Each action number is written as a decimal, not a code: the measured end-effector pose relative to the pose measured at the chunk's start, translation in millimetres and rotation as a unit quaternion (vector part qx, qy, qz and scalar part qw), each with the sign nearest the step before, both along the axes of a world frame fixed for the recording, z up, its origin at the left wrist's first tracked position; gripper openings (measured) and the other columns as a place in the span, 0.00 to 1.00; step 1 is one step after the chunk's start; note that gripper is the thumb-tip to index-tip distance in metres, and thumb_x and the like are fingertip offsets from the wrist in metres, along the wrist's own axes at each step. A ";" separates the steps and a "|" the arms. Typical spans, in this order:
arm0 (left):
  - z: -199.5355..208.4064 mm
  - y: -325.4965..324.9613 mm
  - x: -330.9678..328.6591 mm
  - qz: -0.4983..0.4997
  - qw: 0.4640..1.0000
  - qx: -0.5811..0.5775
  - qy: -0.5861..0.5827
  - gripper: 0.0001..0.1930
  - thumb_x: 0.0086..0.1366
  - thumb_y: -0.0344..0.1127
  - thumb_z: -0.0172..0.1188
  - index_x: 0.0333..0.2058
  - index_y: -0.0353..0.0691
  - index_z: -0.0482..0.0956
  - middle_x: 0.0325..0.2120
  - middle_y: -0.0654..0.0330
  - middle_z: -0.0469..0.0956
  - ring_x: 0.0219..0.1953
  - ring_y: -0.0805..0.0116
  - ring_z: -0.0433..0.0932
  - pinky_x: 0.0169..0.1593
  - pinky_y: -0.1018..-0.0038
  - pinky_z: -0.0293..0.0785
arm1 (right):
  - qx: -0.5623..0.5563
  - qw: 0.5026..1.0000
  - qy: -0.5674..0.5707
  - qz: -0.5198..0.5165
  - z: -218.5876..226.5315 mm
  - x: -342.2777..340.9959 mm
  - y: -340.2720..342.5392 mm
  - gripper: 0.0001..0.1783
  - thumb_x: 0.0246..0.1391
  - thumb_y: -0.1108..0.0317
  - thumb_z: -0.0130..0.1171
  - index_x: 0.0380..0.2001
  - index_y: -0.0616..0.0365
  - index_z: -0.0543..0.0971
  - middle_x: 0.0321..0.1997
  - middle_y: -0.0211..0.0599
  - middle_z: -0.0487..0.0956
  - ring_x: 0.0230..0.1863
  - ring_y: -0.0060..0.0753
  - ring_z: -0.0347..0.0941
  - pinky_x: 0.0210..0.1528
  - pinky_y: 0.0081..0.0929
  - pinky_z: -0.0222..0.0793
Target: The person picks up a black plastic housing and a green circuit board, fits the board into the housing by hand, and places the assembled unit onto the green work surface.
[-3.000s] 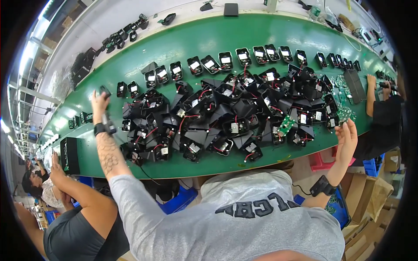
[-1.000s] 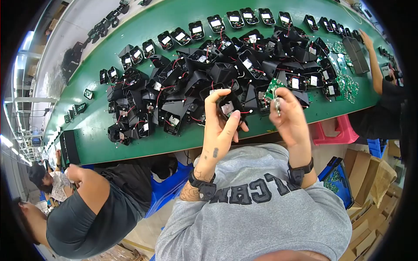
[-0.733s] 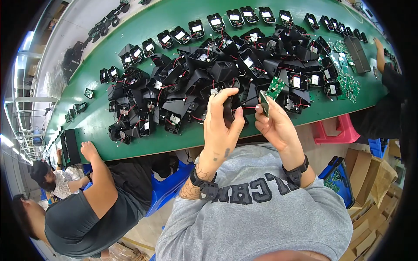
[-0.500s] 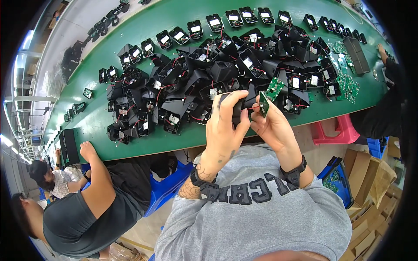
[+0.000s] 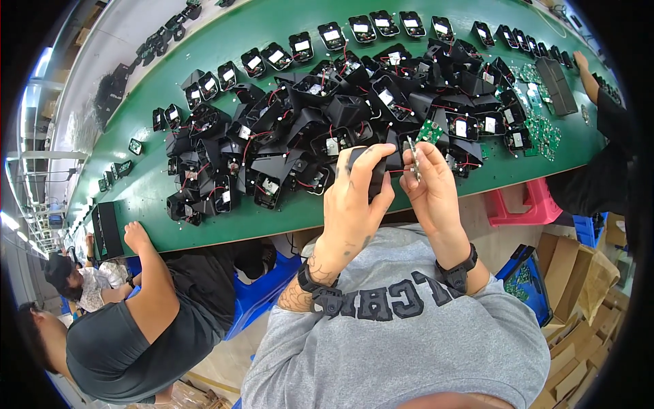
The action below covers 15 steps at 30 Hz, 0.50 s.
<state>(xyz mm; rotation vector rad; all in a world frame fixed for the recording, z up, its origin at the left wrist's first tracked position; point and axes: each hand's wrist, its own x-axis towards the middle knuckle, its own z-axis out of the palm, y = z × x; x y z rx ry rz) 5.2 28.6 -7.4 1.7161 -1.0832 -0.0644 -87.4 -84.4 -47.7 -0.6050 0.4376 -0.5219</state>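
Left grip (image 5: 351, 204) is curled partway around a black plastic casing (image 5: 377, 180), the thumb on its near side and the forefinger reaching along its far side, so that much of the casing is hidden behind the hand. Just beside it, the right grip (image 5: 434, 194) is closed to a narrow pinch: thumb and fingertips hold a circuit board (image 5: 415, 162) that stands upright and shows almost edge-on. Casing and board sit close together in front of the person's chest, over the near side of a green counter (image 5: 184, 235). A thin red wire runs near the two; what it joins cannot be told.

Another green circuit board (image 5: 429, 131) is just beyond the right fingertips, at the front of a pile of open black casings (image 5: 344, 111) with red wires and white labels; whether the fingers touch that board is unclear. Behind the pile, similar casings stand in a curving row (image 5: 361, 28). To the right, loose circuit boards (image 5: 543, 140) are spread near a dark flat panel (image 5: 558, 88).

At left, a co-worker's hand (image 5: 136, 235) rests on the counter edge near a black box (image 5: 107, 230); at far right, another co-worker's hand (image 5: 581, 61) reaches over the counter. Below, a pink stool (image 5: 535, 208) stands near a blue bin (image 5: 541, 307) containing circuit boards, with cardboard boxes (image 5: 579, 279) alongside.
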 end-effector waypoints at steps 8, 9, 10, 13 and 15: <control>-3.9 -2.3 2.2 -0.001 0.999 -0.030 -0.031 0.23 0.55 0.20 0.57 0.50 0.39 0.68 0.39 0.56 0.70 0.33 0.69 0.71 0.34 0.79 0.68 | -0.101 0.994 0.021 -0.034 6.3 3.1 3.7 0.06 0.61 0.67 0.53 0.39 0.56 0.71 0.34 0.28 0.74 0.23 0.14 0.65 0.27 0.13 0.64; -7.0 -2.2 2.3 -0.001 0.999 -0.040 -0.005 0.22 0.55 0.21 0.57 0.50 0.38 0.67 0.40 0.57 0.70 0.33 0.70 0.71 0.34 0.79 0.69 | -0.101 0.994 0.021 -0.034 5.4 2.6 3.0 0.06 0.61 0.67 0.53 0.39 0.56 0.71 0.34 0.28 0.74 0.23 0.14 0.65 0.27 0.13 0.64; -8.4 -2.1 2.4 -0.001 0.999 -0.050 0.021 0.22 0.56 0.21 0.57 0.51 0.38 0.67 0.41 0.57 0.69 0.34 0.72 0.71 0.35 0.79 0.69 | -0.087 0.996 0.019 -0.027 4.1 1.7 2.2 0.06 0.61 0.67 0.53 0.39 0.56 0.71 0.34 0.29 0.74 0.23 0.14 0.65 0.27 0.13 0.63; -6.9 -0.7 1.3 0.009 0.999 -0.039 0.023 0.22 0.58 0.22 0.57 0.51 0.38 0.66 0.42 0.58 0.69 0.35 0.74 0.70 0.35 0.80 0.69 | -0.062 0.998 0.015 -0.017 1.8 1.1 2.8 0.06 0.61 0.67 0.52 0.39 0.55 0.71 0.34 0.29 0.74 0.22 0.15 0.65 0.27 0.13 0.63; -8.1 -1.5 1.0 0.008 0.999 -0.036 0.021 0.21 0.58 0.22 0.57 0.51 0.38 0.66 0.43 0.58 0.69 0.34 0.74 0.70 0.34 0.81 0.69 | -0.051 0.998 0.016 -0.015 0.7 0.6 4.0 0.05 0.61 0.67 0.52 0.39 0.55 0.71 0.34 0.29 0.74 0.22 0.15 0.65 0.27 0.13 0.63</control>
